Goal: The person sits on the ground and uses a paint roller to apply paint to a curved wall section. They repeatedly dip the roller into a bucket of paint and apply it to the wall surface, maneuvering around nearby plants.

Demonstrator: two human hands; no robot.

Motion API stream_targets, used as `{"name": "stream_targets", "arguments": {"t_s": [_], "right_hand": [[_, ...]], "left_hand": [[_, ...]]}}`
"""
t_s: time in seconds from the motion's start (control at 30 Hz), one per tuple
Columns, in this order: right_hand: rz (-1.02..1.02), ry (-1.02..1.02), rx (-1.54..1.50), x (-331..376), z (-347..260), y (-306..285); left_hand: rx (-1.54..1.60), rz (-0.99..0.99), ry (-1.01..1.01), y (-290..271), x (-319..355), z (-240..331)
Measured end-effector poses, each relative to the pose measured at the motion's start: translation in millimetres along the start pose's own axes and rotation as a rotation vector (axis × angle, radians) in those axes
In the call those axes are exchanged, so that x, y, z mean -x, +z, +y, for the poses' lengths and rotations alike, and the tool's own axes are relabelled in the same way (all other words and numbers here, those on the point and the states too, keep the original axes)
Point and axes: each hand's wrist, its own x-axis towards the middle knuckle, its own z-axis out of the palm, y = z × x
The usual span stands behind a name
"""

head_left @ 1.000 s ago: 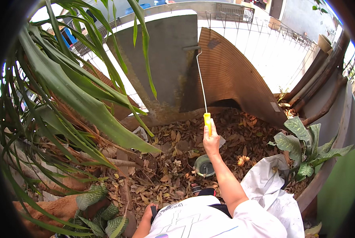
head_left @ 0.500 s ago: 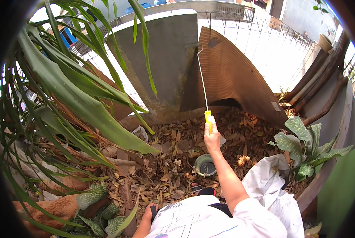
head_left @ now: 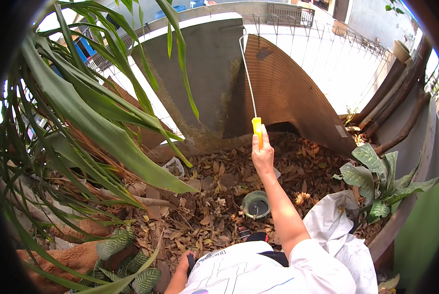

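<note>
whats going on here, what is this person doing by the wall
A person stands among dry leaves in a planted corner, right hand raised and gripping the yellow handle of a paint roller. Its thin wire frame reaches up to the top of the grey concrete wall, beside a brown corrugated panel. The left hand is low at the body, closed on something dark that is hard to make out. A small round container sits on the leaves below, and a white sack lies to the right.

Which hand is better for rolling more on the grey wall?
Probably the right hand. It is raised, gripping the roller's yellow handle, and the thin metal rod runs up to the top of the grey wall. The left hand is low beside the body, holding something dark.
</note>
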Motion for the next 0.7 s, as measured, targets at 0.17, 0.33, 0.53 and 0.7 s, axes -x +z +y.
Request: {"name": "stream_targets", "arguments": {"t_s": [0.17,0.33,0.53,0.7], "right_hand": [[0.037,-0.035,0.047,39,50,3],[-0.034,0.042,-0.042,74,60,0],[-0.314,0.643,-0.773,94,54,13],[-0.36,0.812,-0.966,100,57,29]], "left_hand": [[0.066,-0.08,-0.008,-4,9,18],[-0.258,-0.007,0.032,6,7,-7],[-0.004,-0.103,0.026,-4,11,19],[0.133,-0.114,0.009,-13,36,82]]}}
